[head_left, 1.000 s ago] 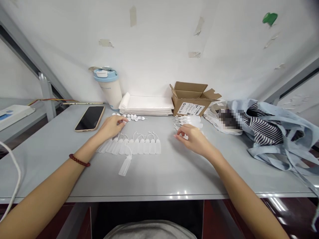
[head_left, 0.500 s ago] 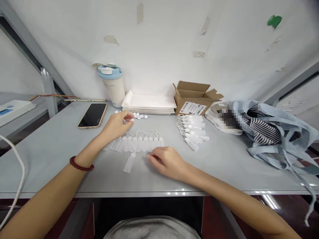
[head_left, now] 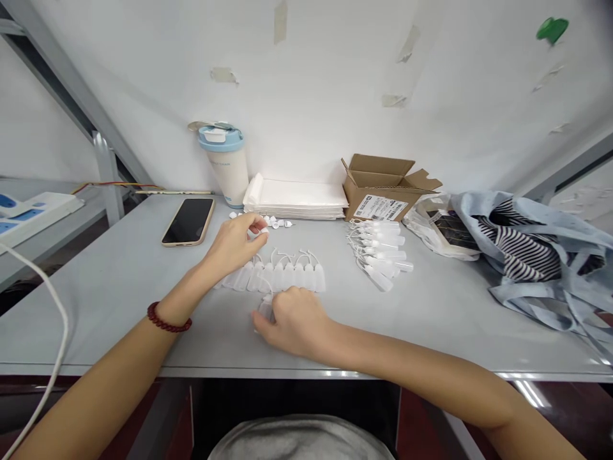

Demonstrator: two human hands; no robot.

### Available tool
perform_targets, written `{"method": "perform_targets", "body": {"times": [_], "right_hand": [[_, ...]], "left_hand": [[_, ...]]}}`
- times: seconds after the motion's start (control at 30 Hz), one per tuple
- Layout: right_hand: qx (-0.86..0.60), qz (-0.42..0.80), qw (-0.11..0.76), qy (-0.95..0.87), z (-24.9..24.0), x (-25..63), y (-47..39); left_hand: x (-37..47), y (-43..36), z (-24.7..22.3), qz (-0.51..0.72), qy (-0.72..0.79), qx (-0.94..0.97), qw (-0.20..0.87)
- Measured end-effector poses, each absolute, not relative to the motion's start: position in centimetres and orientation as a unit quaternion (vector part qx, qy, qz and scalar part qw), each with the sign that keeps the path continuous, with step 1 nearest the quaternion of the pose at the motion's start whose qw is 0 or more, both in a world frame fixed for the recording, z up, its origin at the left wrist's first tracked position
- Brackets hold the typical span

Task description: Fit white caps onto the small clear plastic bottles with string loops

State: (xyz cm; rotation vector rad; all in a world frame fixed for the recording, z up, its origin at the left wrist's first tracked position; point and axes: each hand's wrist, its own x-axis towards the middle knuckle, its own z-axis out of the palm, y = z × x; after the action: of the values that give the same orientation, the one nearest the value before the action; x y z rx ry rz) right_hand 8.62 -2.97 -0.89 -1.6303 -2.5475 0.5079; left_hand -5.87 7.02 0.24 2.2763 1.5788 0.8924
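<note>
My left hand (head_left: 238,246) is closed in a pinch around a small white cap (head_left: 264,232), just in front of several loose white caps (head_left: 275,222). A row of translucent bottles (head_left: 287,278) with thin cords lies in the middle of the grey table (head_left: 397,332). Nearer the front edge, my right hand (head_left: 297,322) is over a single bottle (head_left: 266,308), thumb on its left side and fingers on its right; the hand hides most of it. To the right lies a cluster of capped bottles (head_left: 383,255) with cords.
A phone (head_left: 188,222) and a cup with a blue lid (head_left: 228,167) stand at the left back. White envelopes (head_left: 297,197) and an open cardboard box (head_left: 378,191) are against the wall. A blue bag (head_left: 536,246) lies right; a white cable (head_left: 60,319) hangs left.
My right hand has moved left onto the single bottle. My left hand keeps its pinch near the caps. The whole view has shifted slightly, with things appearing further right.
</note>
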Motion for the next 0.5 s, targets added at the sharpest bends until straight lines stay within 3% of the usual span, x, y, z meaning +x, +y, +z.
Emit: {"method": "perform_targets", "body": {"times": [0.2,0.5], "right_hand": [[-0.546,0.197,0.097,-0.809,-1.4,10.1,-3.7],[-0.515,0.233,0.326,-0.758,-0.9,13.0,-2.4]], "left_hand": [[-5.9,7.0,0.1,0.347,0.533,0.751,0.177],[-5.9,6.1,2.1,0.485,0.478,0.595,0.426]]}}
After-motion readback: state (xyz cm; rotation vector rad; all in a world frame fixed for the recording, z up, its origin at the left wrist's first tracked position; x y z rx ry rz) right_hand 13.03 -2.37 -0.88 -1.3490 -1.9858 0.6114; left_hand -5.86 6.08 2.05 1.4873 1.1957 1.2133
